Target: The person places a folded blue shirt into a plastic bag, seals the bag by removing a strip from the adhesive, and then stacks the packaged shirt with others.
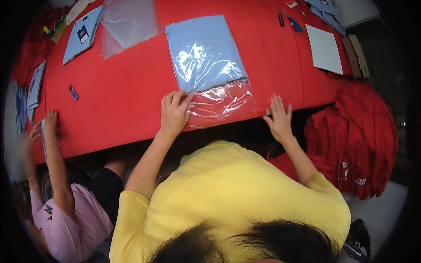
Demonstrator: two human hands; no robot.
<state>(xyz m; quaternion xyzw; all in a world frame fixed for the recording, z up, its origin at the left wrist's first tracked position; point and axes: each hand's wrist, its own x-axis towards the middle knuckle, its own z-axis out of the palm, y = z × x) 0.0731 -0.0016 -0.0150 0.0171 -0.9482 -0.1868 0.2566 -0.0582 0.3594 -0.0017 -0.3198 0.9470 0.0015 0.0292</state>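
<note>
A folded light-blue garment (204, 48) lies on the red-covered table in front of me, inside a clear plastic bag. The bag's loose end (221, 103) stretches past the garment toward the table's near edge and catches the light. My left hand (174, 111) pinches the left side of this loose end between thumb and fingers. To the right of the bag, apart from it, my right hand (279, 118) rests at the table edge with its fingers stretched out and nothing held.
Flat clear bags (128, 28), another folded blue garment (83, 34) and small blue snips (73, 92) lie left. Blue-handled scissors (294, 25) and a white board (323, 49) lie right. Red garments (355, 136) hang beside the table. A co-worker in pink (74, 223) works at left.
</note>
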